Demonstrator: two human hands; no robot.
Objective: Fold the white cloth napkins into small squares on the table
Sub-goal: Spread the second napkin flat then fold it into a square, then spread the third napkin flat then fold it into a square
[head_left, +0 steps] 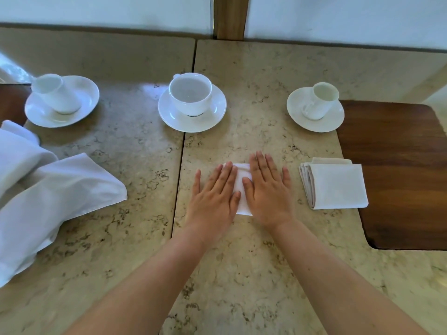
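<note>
A small folded white napkin point(242, 187) lies on the marble table point(242, 262) in the middle. My left hand point(214, 197) and my right hand point(267, 192) lie flat on it, palms down, fingers spread, side by side. They hide most of the napkin; only a strip between them shows. To the right sits a stack of folded square napkins point(337, 186). A heap of loose, unfolded white napkins point(43, 192) lies at the left edge.
Three white cups on saucers stand across the back: left point(58, 97), middle point(191, 97), right point(319, 102). A dark wooden surface point(399, 177) adjoins the table on the right. A seam point(180, 165) splits the two marble slabs.
</note>
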